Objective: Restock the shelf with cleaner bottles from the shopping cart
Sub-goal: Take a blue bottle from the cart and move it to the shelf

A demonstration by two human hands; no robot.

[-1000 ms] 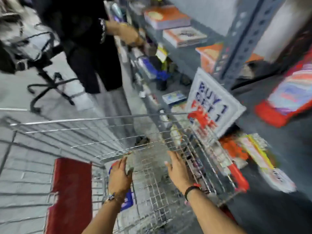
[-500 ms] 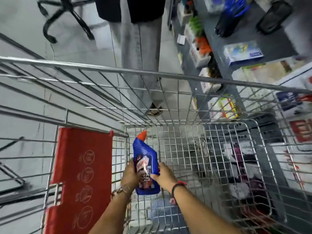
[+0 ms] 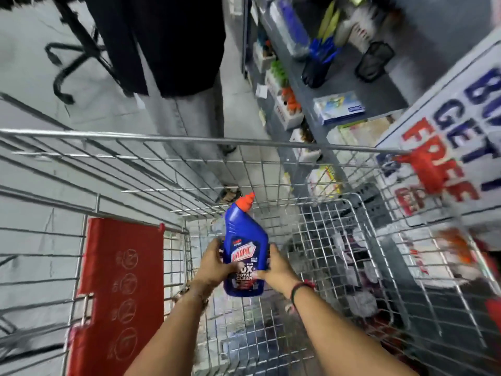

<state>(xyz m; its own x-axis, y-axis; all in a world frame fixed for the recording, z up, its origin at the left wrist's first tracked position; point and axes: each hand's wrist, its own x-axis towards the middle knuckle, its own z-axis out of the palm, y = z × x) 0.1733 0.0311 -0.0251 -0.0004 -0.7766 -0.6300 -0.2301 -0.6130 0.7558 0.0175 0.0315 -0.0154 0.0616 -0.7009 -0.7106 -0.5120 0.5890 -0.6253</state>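
Since half a second ago the blue cleaner bottle (image 3: 245, 251) has come up a little higher out of the shopping cart (image 3: 206, 139) and tipped its orange cap (image 3: 246, 202) slightly toward the shelf (image 3: 349, 85) side, while the head view has swung to bring the "BUY 1 GET 1 FREE" sign (image 3: 444, 147) back in at the right. The left hand (image 3: 214, 263) and the right hand (image 3: 273, 267) each form a closed grip on the bottle's lower body, one palm on either side, fingers curled round the back and thumbs lying across the label; nothing else is held. The bottle hangs in the air above the cart's wire floor, near the corner by the red child-seat flap (image 3: 119, 280), neck upward and leaning right. It looks like a rigid moulded plastic bottle, probably full and so fairly weighty for its size, with the mass low in the wide body; the glossy plastic and label could be slick, so the broad flat flanks where the hands now sit seem the safest place to hold, rather than the narrow angled neck. It should not crush or break under a firm squeeze. A person in dark top and pale trousers (image 3: 173, 85) stands just beyond the cart's far edge, beside the shelf, so the lift across may need care.
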